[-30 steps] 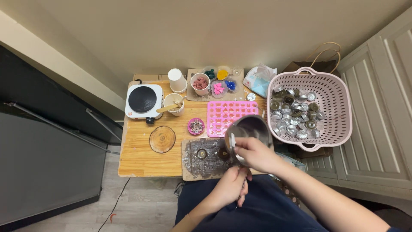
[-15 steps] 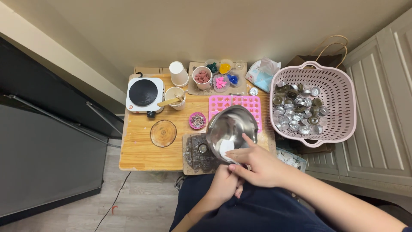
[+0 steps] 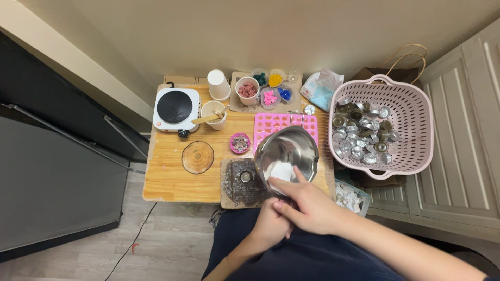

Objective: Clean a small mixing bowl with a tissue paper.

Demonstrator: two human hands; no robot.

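Head view: right hand (image 3: 307, 208) gripping the near rim of a steel bowl (image 3: 286, 153), fingers curled round the edge, thumb inside toward a white lump in the bottom. Bowl held tilted above the near right part of a small wooden table (image 3: 166, 177), over a dark tray (image 3: 237, 182) and the near edge of a pink mould (image 3: 278, 125). Left hand (image 3: 268, 229) tucked beneath the right, mostly hidden; cannot tell how far closed or whether holding anything. Further back: white hot plate (image 3: 176, 108), paper cup (image 3: 217, 84), cup with a wooden stick (image 3: 212, 114), small pots of coloured bits (image 3: 271, 96). Round glass lid (image 3: 197, 156) lying flat near the table's middle. Right of the table, pink basket (image 3: 411, 112) full of small metal cups (image 3: 362, 135).
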